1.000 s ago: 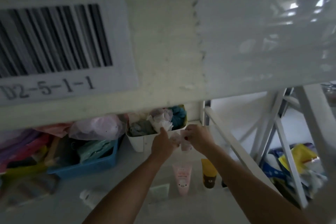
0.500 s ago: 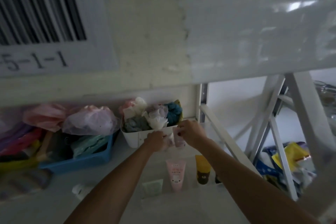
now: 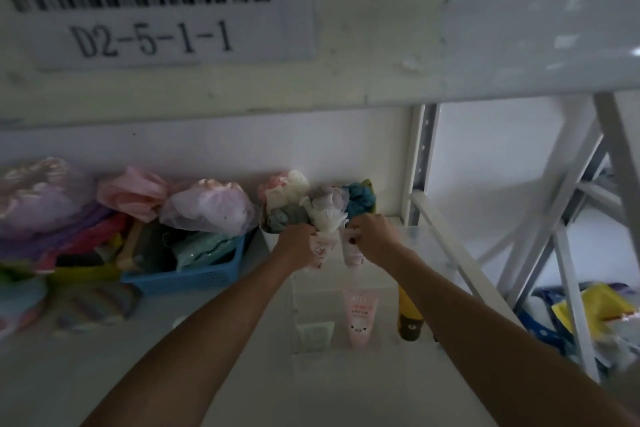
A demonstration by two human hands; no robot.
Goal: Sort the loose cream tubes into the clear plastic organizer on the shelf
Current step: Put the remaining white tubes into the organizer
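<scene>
My left hand (image 3: 297, 242) grips a white and pink cream tube (image 3: 322, 251) by its top. Beside it, my right hand (image 3: 375, 237) grips a second pale pink cream tube (image 3: 352, 253). Both tubes hang upright over the back row of the clear plastic organizer (image 3: 298, 302) on the white shelf. In the organizer's front row stand a small pale green tube (image 3: 316, 334), a pink tube with a face print (image 3: 359, 319) and a yellow tube with a dark cap (image 3: 408, 317), partly hidden by my right forearm.
A white bin (image 3: 268, 230) full of bundled cloths stands right behind my hands. A blue basket (image 3: 194, 276) with packets and pink bags lies to the left. Shelf uprights and braces (image 3: 420, 163) rise on the right. A labelled shelf beam (image 3: 152, 38) hangs overhead.
The view has tilted and shifted, so the label shows more fully. Both hands stay together at the organizer's back row, each still gripping its tube.
</scene>
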